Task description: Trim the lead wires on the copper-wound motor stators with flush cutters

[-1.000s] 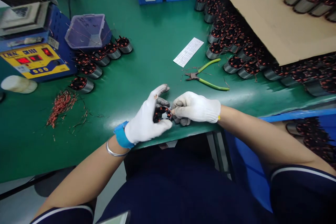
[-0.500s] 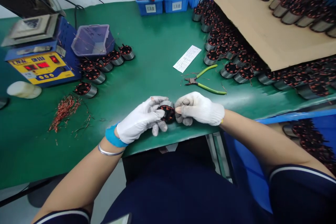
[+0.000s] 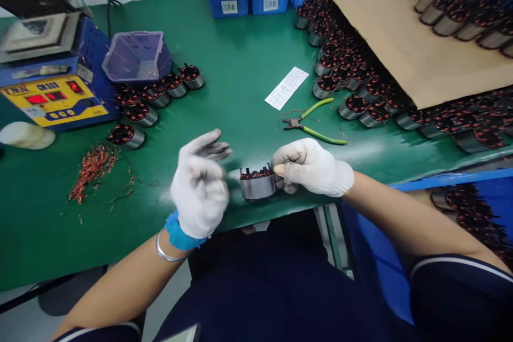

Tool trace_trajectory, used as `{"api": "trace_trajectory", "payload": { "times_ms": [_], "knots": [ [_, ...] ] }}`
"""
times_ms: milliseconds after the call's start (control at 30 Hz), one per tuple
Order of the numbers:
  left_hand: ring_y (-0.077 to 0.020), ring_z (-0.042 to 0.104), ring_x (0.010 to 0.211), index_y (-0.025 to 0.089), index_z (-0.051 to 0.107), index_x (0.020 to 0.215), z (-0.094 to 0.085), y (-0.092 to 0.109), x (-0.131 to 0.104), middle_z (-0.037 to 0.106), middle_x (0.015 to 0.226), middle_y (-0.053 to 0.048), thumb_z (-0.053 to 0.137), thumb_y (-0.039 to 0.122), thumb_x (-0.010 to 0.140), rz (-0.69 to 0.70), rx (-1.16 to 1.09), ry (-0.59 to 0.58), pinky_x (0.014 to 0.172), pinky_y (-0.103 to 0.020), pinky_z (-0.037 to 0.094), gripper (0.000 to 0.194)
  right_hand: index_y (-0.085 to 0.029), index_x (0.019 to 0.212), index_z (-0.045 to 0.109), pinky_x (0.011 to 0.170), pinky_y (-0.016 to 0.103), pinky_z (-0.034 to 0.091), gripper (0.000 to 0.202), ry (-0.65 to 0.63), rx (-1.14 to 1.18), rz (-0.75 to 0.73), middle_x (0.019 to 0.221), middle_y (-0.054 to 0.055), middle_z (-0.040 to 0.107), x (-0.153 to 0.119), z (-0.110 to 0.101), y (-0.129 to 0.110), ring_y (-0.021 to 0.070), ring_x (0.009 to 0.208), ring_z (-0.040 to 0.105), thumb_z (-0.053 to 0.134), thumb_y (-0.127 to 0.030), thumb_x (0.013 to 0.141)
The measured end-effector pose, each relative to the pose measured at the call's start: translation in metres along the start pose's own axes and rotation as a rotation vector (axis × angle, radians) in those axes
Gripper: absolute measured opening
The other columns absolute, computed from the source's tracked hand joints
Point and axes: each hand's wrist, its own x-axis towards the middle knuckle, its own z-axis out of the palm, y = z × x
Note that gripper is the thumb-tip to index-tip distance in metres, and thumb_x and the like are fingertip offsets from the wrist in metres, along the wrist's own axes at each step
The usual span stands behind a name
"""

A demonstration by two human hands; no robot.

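Observation:
A motor stator (image 3: 257, 186), a steel ring with black plastic and copper windings on top, stands upright near the table's front edge. Gloved in white, my right hand (image 3: 306, 167) pinches its right side between thumb and fingers. My left hand (image 3: 202, 184), also gloved, is apart from the stator on its left, raised with fingers spread and partly blurred; nothing shows in it. Behind my right hand lie diagonal cutters (image 3: 295, 123) with green handles, opened out on the table. A paper slip (image 3: 286, 88) with writing lies beyond them.
Many stators (image 3: 355, 105) crowd the right side, partly beneath a cardboard sheet (image 3: 385, 48) bearing more. At left are a blue-yellow device (image 3: 56, 100), a clear plastic bin (image 3: 136, 56), several stators (image 3: 129, 135) and copper wire scraps (image 3: 91, 171). Blue tool boxes (image 3: 229, 6) stand at the back.
My left hand has let go of the stator and moved left, its fingers opening. The stator has turned from tilted toward me to upright, with my right hand still on it.

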Motion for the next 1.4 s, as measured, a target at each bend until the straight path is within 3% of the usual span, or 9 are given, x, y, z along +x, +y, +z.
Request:
{"api": "trace_trajectory", "payload": {
  "times_ms": [200,333,433,600,700,900,1133,1233,1400],
  "knots": [
    [-0.0188,0.060,0.042,0.018,0.064,0.097,-0.006,0.001,0.020,0.068,0.072,-0.010,0.035,0.069,0.087,-0.786,-0.560,-0.746,0.034,-0.030,0.045,0.059,-0.014,0.074,0.060,0.043,0.018,0.044,0.015,0.068,-0.265,-0.006,0.060,0.000,0.062,0.002,-0.005,0.002,0.0089,0.047,0.057,0.060,-0.028,0.079],
    [-0.0207,0.069,0.076,0.027,0.050,0.123,-0.010,0.004,0.017,0.067,0.108,-0.010,0.073,0.037,0.076,-0.608,-0.610,-0.468,0.050,-0.028,0.057,0.053,-0.015,0.075,0.059,0.040,0.018,0.045,0.019,0.088,0.013,0.069,0.059,0.000,0.064,0.007,-0.003,0.004,0.0081,0.042,0.054,0.064,-0.033,0.074],
    [-0.0328,0.057,0.119,0.028,0.054,0.119,-0.014,0.005,0.014,0.046,0.143,-0.012,0.077,0.046,0.070,-0.390,-0.648,-0.354,0.085,-0.048,0.059,0.057,-0.015,0.071,0.058,0.036,0.017,0.042,0.019,0.046,0.117,0.094,0.055,0.000,0.063,0.010,0.000,0.004,0.0078,0.038,0.052,0.067,-0.031,0.070],
    [-0.0294,0.059,0.115,0.019,0.058,0.062,-0.011,0.007,0.003,0.066,0.113,-0.008,0.066,0.044,0.083,0.023,-0.321,-0.146,0.093,-0.049,0.054,0.033,-0.015,0.069,0.057,0.036,0.018,0.040,0.015,-0.028,0.104,0.152,0.056,0.000,0.062,0.011,0.005,0.006,0.0076,0.038,0.051,0.062,-0.028,0.073],
    [-0.0243,0.062,0.108,0.020,0.059,0.069,-0.007,0.005,0.003,0.066,0.111,-0.005,0.061,0.036,0.088,-0.038,-0.340,0.039,0.085,-0.042,0.057,0.025,-0.015,0.073,0.058,0.040,0.020,0.041,0.014,-0.079,-0.003,0.115,0.058,-0.002,0.060,0.008,0.007,0.005,0.0081,0.043,0.051,0.057,-0.028,0.079],
    [-0.0215,0.067,0.088,0.018,0.061,0.102,-0.005,0.001,0.016,0.067,0.097,-0.007,0.053,0.041,0.091,-0.428,-0.273,-0.608,0.070,-0.035,0.060,0.027,-0.016,0.076,0.065,0.057,0.023,0.039,0.017,-0.034,-0.703,-0.214,0.067,0.000,0.061,0.003,-0.002,0.000,0.0103,0.062,0.053,0.052,-0.023,0.083],
    [-0.0199,0.062,0.102,0.018,0.055,0.085,0.009,-0.006,0.005,0.058,0.117,-0.012,0.074,0.025,0.073,0.453,0.529,-0.006,0.082,-0.032,0.055,0.024,-0.017,0.075,0.056,0.043,0.022,0.036,0.019,0.069,-0.287,0.020,0.060,-0.001,0.059,0.012,0.005,0.013,0.0088,0.045,0.047,0.048,-0.032,0.085],
    [-0.0212,0.062,0.103,0.018,0.054,0.085,0.008,-0.010,0.005,0.058,0.115,-0.013,0.073,0.026,0.074,0.478,0.590,-0.004,0.081,-0.033,0.055,0.023,-0.017,0.077,0.056,0.046,0.025,0.044,0.023,0.066,-0.310,0.005,0.065,0.001,0.062,0.013,0.001,0.015,0.0106,0.047,0.052,0.045,-0.035,0.088],
    [-0.0219,0.063,0.099,0.018,0.055,0.082,0.005,-0.015,0.007,0.059,0.112,-0.013,0.072,0.031,0.075,0.376,0.602,-0.042,0.080,-0.035,0.055,0.023,-0.011,0.122,0.056,0.106,0.053,0.036,0.060,0.297,-1.171,-0.630,0.128,0.017,0.057,0.006,-0.013,0.005,0.0314,0.120,0.051,0.065,-0.049,0.076]
  ]
}}
